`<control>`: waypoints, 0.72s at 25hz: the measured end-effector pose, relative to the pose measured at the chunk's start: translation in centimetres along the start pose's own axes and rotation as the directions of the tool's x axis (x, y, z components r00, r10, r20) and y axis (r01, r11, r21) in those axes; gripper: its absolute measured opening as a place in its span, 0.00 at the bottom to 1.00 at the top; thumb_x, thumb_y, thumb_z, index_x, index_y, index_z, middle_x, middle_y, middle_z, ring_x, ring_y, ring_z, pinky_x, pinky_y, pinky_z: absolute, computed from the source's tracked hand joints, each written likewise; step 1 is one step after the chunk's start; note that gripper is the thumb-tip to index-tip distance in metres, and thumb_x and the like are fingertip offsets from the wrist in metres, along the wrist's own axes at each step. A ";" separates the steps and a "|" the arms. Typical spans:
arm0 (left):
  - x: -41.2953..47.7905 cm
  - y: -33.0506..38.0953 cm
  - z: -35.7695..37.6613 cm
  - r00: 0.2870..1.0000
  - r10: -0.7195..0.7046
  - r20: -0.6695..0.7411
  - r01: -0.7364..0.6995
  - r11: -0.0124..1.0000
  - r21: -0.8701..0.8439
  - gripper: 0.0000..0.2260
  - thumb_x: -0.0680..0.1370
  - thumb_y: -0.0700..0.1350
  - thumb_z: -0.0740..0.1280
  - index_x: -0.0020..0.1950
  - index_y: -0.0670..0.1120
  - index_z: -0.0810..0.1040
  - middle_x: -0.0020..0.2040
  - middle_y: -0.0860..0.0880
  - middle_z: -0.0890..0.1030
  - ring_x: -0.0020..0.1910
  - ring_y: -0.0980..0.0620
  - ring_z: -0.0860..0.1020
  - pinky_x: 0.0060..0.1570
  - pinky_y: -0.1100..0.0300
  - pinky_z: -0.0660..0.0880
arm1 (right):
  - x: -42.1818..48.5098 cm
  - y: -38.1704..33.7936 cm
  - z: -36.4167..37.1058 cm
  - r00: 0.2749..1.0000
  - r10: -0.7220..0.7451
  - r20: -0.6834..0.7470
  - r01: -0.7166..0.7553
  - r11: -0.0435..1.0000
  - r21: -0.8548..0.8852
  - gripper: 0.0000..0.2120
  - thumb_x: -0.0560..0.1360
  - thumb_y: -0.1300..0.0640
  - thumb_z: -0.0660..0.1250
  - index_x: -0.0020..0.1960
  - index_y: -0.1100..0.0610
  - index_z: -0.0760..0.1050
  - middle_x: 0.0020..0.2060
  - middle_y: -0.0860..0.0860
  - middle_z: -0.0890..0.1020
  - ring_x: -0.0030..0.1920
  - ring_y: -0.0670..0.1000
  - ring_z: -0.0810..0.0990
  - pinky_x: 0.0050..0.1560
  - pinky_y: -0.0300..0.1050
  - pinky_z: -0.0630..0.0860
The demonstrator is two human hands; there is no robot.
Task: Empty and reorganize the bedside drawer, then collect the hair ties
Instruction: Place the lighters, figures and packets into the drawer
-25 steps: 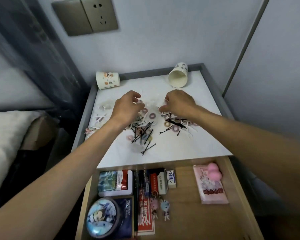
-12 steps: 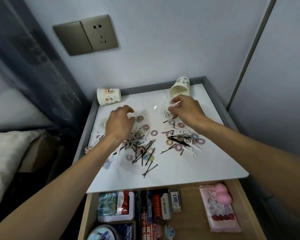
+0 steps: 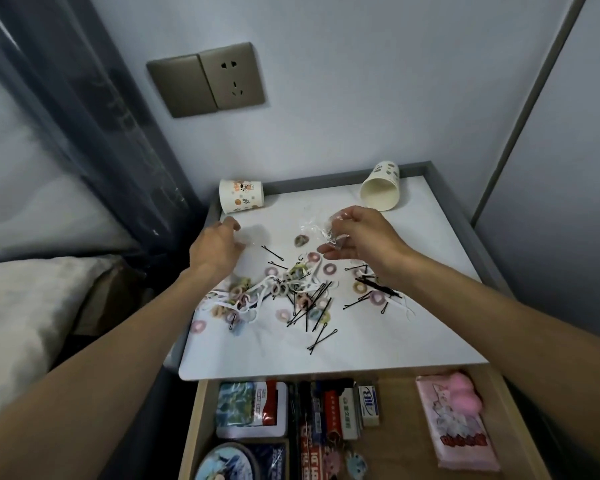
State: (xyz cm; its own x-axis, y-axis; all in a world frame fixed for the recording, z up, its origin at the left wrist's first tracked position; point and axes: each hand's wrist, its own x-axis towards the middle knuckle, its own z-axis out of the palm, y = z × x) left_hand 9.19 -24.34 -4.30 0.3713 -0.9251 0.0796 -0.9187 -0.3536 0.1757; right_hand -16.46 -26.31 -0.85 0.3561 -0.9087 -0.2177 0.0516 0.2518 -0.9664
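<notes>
A smooth white bedside tabletop (image 3: 378,344) with a raised grey rim is seen across the middle of the frame. Below it, along the lower edge, an open drawer of pale wood (image 3: 400,431) is shown; flat printed boxes and a round blue tin (image 3: 224,462) are packed into its left half, and a soft pink tissue packet (image 3: 456,431) lies at its right. A matt bronze socket plate (image 3: 207,81) is fixed to the wall at upper centre. Two printed paper cups are laid on their sides at the far edge of the tabletop; the left paper cup (image 3: 240,195) is seen side-on, the right paper cup (image 3: 381,190) has its round mouth turned toward the camera. The left hand (image 3: 215,249) is held just below the left paper cup with its fingers curled downward; whether anything is gripped cannot be told. The right hand (image 3: 361,237) is raised right of centre, thumb and fingertips pinched on a crumpled clear plastic film (image 3: 314,226). The small pastel ring-shaped hair ties (image 3: 329,270) are scattered loose on the tabletop at centre frame, between and below the two hands; they are tangled with thin black metal hairpins (image 3: 378,287) and thin white cords (image 3: 257,289).
</notes>
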 end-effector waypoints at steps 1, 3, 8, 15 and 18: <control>-0.1 0.3 -0.3 0.999 0.001 -0.044 -0.003 0.999 -0.041 0.16 0.78 0.46 0.68 0.65 0.45 0.73 0.61 0.41 0.79 0.57 0.39 0.77 0.52 0.48 0.73 | -0.5 -0.1 0.0 1.000 0.004 0.016 -0.005 0.999 0.046 0.03 0.81 0.67 0.59 0.53 0.64 0.71 0.43 0.59 0.76 0.39 0.59 0.86 0.36 0.43 0.81; -1.0 1.2 -1.5 0.992 0.001 -0.130 -0.024 0.985 -0.173 0.14 0.78 0.45 0.70 0.62 0.46 0.74 0.58 0.42 0.79 0.55 0.39 0.78 0.53 0.47 0.74 | -1.9 -0.3 -0.1 0.999 -0.003 0.046 0.001 0.999 0.042 0.04 0.81 0.66 0.60 0.55 0.64 0.71 0.44 0.59 0.77 0.39 0.56 0.86 0.35 0.42 0.80; -8.9 4.5 -6.3 0.998 0.027 -0.048 -0.055 0.595 -0.802 0.08 0.77 0.39 0.72 0.49 0.51 0.76 0.47 0.46 0.76 0.36 0.51 0.80 0.37 0.55 0.80 | -7.6 -0.8 -0.7 0.996 0.020 0.091 -0.007 0.990 -0.140 0.14 0.75 0.60 0.72 0.59 0.55 0.74 0.35 0.52 0.80 0.29 0.46 0.74 0.27 0.41 0.64; -22.4 4.3 -4.0 0.908 0.274 0.318 0.080 0.630 -0.772 0.13 0.77 0.34 0.68 0.42 0.52 0.83 0.43 0.55 0.85 0.47 0.53 0.82 0.49 0.56 0.79 | -17.7 1.3 -2.1 0.972 0.123 0.199 -0.058 0.951 -0.303 0.10 0.73 0.57 0.74 0.52 0.59 0.80 0.36 0.52 0.82 0.36 0.48 0.76 0.40 0.42 0.73; -25.3 5.1 -2.1 0.786 0.323 0.527 0.191 0.684 -0.704 0.10 0.78 0.40 0.67 0.47 0.52 0.84 0.48 0.53 0.85 0.51 0.53 0.81 0.57 0.53 0.75 | -19.4 3.7 -2.2 0.950 0.195 0.243 -0.097 0.927 -0.363 0.04 0.75 0.57 0.72 0.47 0.57 0.83 0.37 0.50 0.84 0.38 0.47 0.79 0.43 0.44 0.73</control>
State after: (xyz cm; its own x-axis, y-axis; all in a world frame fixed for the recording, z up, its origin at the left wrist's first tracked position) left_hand -4.62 -2.43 -3.32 -0.0752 -0.9145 -0.3975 -0.4625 -0.3212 0.8264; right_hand -25.22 -8.48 -0.55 0.5751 -0.7338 -0.3618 -0.3257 0.2003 -0.9240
